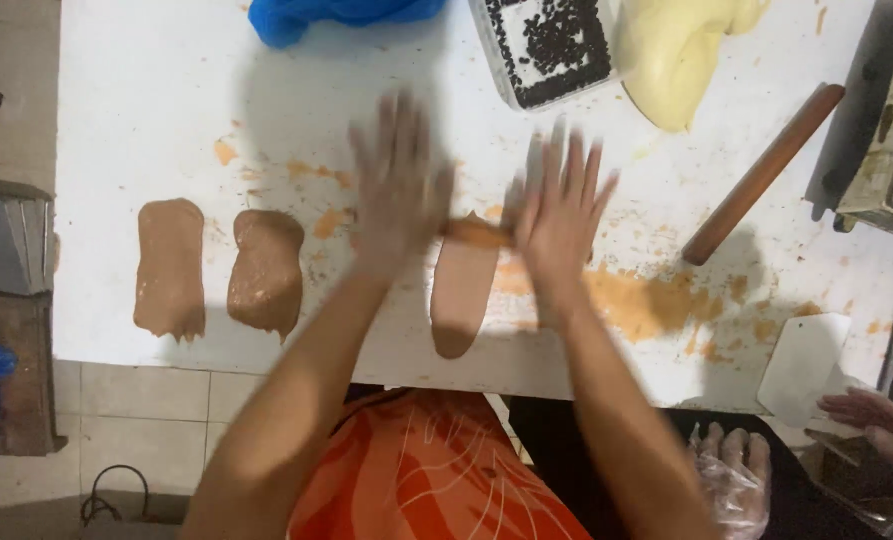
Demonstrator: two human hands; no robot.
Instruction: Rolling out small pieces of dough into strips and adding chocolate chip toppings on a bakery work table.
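**Rolling the brown dough flat under both palms**

We are in the rolling step. Our left hand (399, 185) and right hand (564, 210) lie flat over a small rolling pin (477, 233), of which only a short orange-brown stretch shows between them. Our fingers are released and spread wide, gripping nothing; the palms press down on the pin's ends. Both hands are blurred, so we read them as in motion.

The brown dough strip (464, 295) lies on the white desk (147, 110) just below the pin, running from it towards the near edge, with its far end touching or under the pin. It is long, narrow and rounded at the near end.

To the left, well apart, two flattened dough pieces (170, 268) (266, 270) lie side by side. A longer wooden rolling pin (763, 173) lies idle to the right, near a mass of pale yellow dough (679, 50) and a tray of dark chips (550, 42). A white scraper (802, 366) sits at the right near edge, beside another person's hand (882, 415) and a gloved hand (735, 470).

As we judge it, the next move calls for even pressure from both palms and a straight pass along the strip, so that it keeps a uniform thickness like the two pieces on the left.
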